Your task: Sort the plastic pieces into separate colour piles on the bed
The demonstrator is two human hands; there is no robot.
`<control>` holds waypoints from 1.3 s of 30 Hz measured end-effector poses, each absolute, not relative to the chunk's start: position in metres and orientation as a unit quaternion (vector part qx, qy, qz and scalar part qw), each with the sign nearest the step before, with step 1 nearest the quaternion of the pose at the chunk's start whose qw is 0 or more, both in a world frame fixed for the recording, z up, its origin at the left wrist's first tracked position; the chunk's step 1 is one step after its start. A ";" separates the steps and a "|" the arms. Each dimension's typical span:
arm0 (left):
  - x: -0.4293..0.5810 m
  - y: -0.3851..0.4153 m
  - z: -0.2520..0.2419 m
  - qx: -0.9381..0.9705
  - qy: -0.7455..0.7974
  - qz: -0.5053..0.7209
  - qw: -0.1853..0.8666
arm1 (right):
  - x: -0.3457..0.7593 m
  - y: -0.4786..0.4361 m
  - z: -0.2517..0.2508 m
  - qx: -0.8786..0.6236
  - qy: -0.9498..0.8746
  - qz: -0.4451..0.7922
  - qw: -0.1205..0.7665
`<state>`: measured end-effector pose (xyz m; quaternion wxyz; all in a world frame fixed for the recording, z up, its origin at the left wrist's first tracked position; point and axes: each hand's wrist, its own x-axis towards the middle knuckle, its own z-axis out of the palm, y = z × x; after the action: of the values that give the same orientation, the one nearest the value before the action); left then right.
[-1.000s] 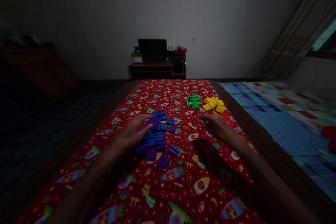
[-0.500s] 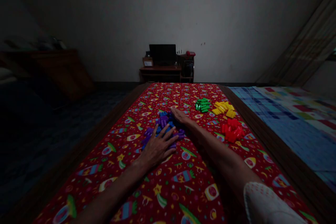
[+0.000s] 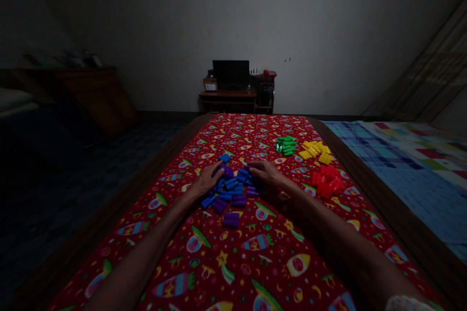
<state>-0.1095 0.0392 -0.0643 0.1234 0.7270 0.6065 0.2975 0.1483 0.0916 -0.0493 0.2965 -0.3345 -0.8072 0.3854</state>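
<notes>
A loose pile of blue plastic pieces [image 3: 230, 184] and purple plastic pieces [image 3: 239, 200], short and ribbed like joined tubes, lies on the red patterned cloth [image 3: 248, 272]. My left hand [image 3: 208, 179] is at the pile's left side, its fingers bent over a cluster of purple pieces [image 3: 227, 171]. At the right edge, my right hand [image 3: 267, 173] reaches in with fingers apart, their tips beside a few blue pieces. Its palm side is hidden. One purple piece [image 3: 231, 220] lies apart at the near side, and a blue piece [image 3: 224, 158] at the far side.
Separate heaps of green pieces [image 3: 285, 146], yellow pieces [image 3: 315, 151] and red pieces [image 3: 327, 181] lie to the right of my right hand. Beyond the cloth stands a desk [image 3: 228, 93] with a monitor [image 3: 231, 74]. A checked bedspread [image 3: 383, 180] is at right.
My left hand has moved off the top of the pile to its left side. My right hand has come nearer and to the right. The blue and purple pieces lie more spread out.
</notes>
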 end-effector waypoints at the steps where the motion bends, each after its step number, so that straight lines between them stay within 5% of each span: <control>1: -0.104 0.042 -0.062 0.737 0.594 0.291 0.138 | 0.150 0.090 -0.051 -0.342 -0.814 0.372 0.286; 10: -0.071 0.042 -0.030 0.757 0.569 0.244 0.209 | 0.159 0.078 -0.055 -0.409 -0.762 0.378 0.330; 15: -0.074 0.050 -0.028 0.740 0.609 0.244 0.146 | 0.193 0.079 -0.036 -0.488 -0.773 0.232 0.334; 19: -0.071 0.053 -0.024 0.725 0.624 0.275 0.096 | 0.228 0.084 -0.024 -0.569 -0.773 0.128 0.250; 24: -0.057 0.046 -0.011 0.709 0.603 0.325 0.169 | 0.242 0.080 -0.013 -0.603 -0.779 0.048 0.165; 31: -0.023 0.027 -0.008 0.743 0.544 0.336 0.198 | 0.181 0.057 -0.016 -0.320 -0.832 0.296 0.343; 39: -0.024 0.026 -0.012 0.713 0.585 0.343 0.181 | 0.213 0.072 -0.010 -0.467 -0.838 0.138 0.248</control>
<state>-0.0242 0.0256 -0.0118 0.1808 0.7126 0.5848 0.3429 0.2130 0.0716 -0.0099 0.2478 -0.4667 -0.8377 0.1381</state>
